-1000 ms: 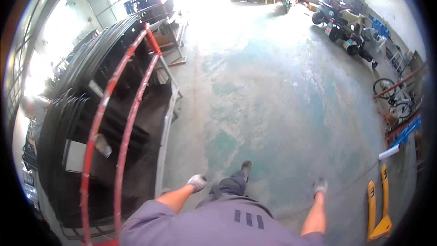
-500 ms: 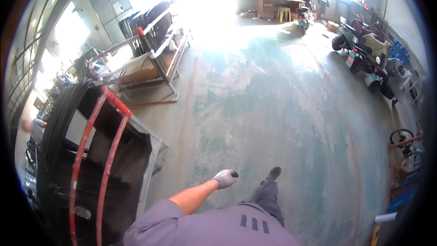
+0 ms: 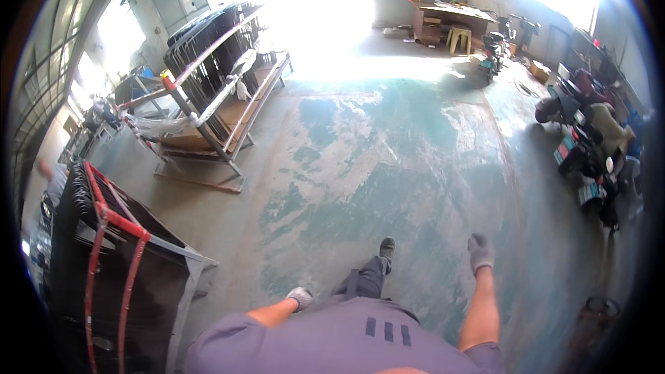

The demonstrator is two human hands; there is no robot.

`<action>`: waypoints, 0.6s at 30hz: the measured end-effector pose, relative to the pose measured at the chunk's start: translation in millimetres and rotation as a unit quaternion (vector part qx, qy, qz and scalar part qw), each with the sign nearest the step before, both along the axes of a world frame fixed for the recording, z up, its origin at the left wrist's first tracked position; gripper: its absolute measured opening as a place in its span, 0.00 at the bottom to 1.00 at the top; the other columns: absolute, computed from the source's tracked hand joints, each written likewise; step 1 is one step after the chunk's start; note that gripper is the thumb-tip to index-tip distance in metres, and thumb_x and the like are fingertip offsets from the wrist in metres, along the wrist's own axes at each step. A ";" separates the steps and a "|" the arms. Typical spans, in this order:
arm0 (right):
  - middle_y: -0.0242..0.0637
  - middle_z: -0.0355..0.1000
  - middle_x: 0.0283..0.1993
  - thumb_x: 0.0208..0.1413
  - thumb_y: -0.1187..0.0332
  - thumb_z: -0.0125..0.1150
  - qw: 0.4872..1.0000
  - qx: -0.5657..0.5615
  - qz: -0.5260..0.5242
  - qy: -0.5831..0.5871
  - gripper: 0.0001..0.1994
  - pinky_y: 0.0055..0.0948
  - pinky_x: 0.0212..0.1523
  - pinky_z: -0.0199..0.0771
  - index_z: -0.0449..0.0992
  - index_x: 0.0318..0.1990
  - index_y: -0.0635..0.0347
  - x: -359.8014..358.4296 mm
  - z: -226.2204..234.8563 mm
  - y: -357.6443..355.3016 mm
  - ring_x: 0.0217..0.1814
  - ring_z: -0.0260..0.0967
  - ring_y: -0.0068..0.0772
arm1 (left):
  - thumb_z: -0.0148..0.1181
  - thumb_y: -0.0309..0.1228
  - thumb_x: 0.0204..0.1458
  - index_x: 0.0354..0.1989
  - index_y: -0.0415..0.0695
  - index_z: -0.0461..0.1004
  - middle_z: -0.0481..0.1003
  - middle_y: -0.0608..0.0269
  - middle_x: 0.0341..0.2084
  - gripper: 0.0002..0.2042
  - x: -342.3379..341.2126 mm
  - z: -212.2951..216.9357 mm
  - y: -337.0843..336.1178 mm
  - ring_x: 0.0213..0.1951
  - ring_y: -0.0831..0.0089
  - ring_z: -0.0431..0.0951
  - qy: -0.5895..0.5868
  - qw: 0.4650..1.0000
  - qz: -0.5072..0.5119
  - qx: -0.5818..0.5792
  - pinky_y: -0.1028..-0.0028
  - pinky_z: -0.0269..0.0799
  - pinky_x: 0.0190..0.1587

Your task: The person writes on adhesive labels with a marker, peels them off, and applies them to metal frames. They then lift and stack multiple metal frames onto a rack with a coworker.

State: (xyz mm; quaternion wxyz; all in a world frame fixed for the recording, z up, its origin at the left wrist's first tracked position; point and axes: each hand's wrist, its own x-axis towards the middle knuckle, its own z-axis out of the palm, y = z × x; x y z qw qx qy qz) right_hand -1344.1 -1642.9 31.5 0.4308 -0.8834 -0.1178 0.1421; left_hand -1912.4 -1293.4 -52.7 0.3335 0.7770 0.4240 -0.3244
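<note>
Both of my hands wear light grey work gloves and hang over the floor, touching nothing I can see. My left hand point(image 3: 301, 297) is low, close beside my body and thigh; its fingers are mostly turned out of sight. Farther out in front on the right is my right hand point(image 3: 480, 253), with its fingers curled in and nothing seen in them. My shoe point(image 3: 387, 246) is ahead of my body, on the worn green-grey floor point(image 3: 346, 201). Nearest to my left side is a red and grey metal rack point(image 3: 125, 223) packed with dark frame-like parts.
A second metal rack point(image 3: 239, 149) holding dark frames and plastic wrap stands farther ahead left. Several parked scooters point(image 3: 589, 140) line the right side. At the back are a wooden desk point(image 3: 454, 10) and a yellow stool point(image 3: 458, 39). At far left a person point(image 3: 55, 180) is partly visible.
The racks have shifted left and nearer in the picture as I moved forward. My left hand has swung back toward my body, and my right hand has come into view in front.
</note>
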 end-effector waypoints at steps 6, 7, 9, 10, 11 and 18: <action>0.42 0.85 0.47 0.69 0.65 0.67 0.994 0.045 -0.079 0.052 0.17 0.38 0.50 0.81 0.82 0.59 0.68 178.2 -1.3 74.5 0.47 0.81 0.35 | 0.60 0.40 0.58 0.52 0.46 0.87 0.86 0.46 0.52 0.19 295.9 -54.5 113.7 0.57 0.43 0.85 -0.112 0.992 -0.062 -0.015 0.52 0.80 0.57; 0.39 0.80 0.37 0.69 0.68 0.68 0.984 0.010 -0.139 0.112 0.13 0.31 0.37 0.75 0.82 0.54 0.68 184.6 -20.4 50.8 0.34 0.73 0.29 | 0.61 0.39 0.57 0.51 0.46 0.87 0.86 0.45 0.51 0.18 381.7 -4.2 145.1 0.56 0.43 0.85 -0.147 0.979 -0.136 -0.037 0.51 0.80 0.56; 0.41 0.82 0.38 0.69 0.67 0.63 0.951 -0.084 -0.190 0.230 0.13 0.36 0.34 0.74 0.84 0.51 0.68 175.7 -41.4 37.2 0.32 0.75 0.32 | 0.60 0.33 0.54 0.48 0.48 0.88 0.87 0.45 0.47 0.16 515.2 92.3 200.3 0.52 0.45 0.87 -0.069 0.975 -0.207 0.033 0.51 0.82 0.53; 0.41 0.83 0.40 0.69 0.66 0.63 0.941 -0.122 -0.184 0.258 0.13 0.37 0.35 0.75 0.85 0.51 0.67 183.2 -56.6 46.1 0.34 0.76 0.33 | 0.60 0.34 0.55 0.49 0.47 0.87 0.87 0.45 0.47 0.16 572.3 108.5 233.3 0.50 0.46 0.87 -0.115 0.983 -0.142 0.029 0.51 0.83 0.52; 0.42 0.83 0.42 0.69 0.66 0.63 0.936 -0.153 -0.160 0.273 0.13 0.38 0.37 0.75 0.85 0.51 0.66 200.9 -76.1 57.1 0.35 0.77 0.35 | 0.61 0.37 0.56 0.51 0.46 0.87 0.87 0.46 0.46 0.17 625.8 111.4 269.7 0.51 0.47 0.87 -0.183 0.979 -0.087 0.026 0.53 0.83 0.53; 0.44 0.85 0.53 0.70 0.64 0.60 0.913 -0.314 -0.006 0.259 0.13 0.45 0.47 0.80 0.88 0.51 0.57 424.1 -201.0 130.1 0.47 0.82 0.44 | 0.63 0.43 0.60 0.52 0.44 0.87 0.86 0.44 0.48 0.19 947.3 109.0 456.4 0.53 0.45 0.86 -0.321 0.926 0.133 0.150 0.54 0.82 0.56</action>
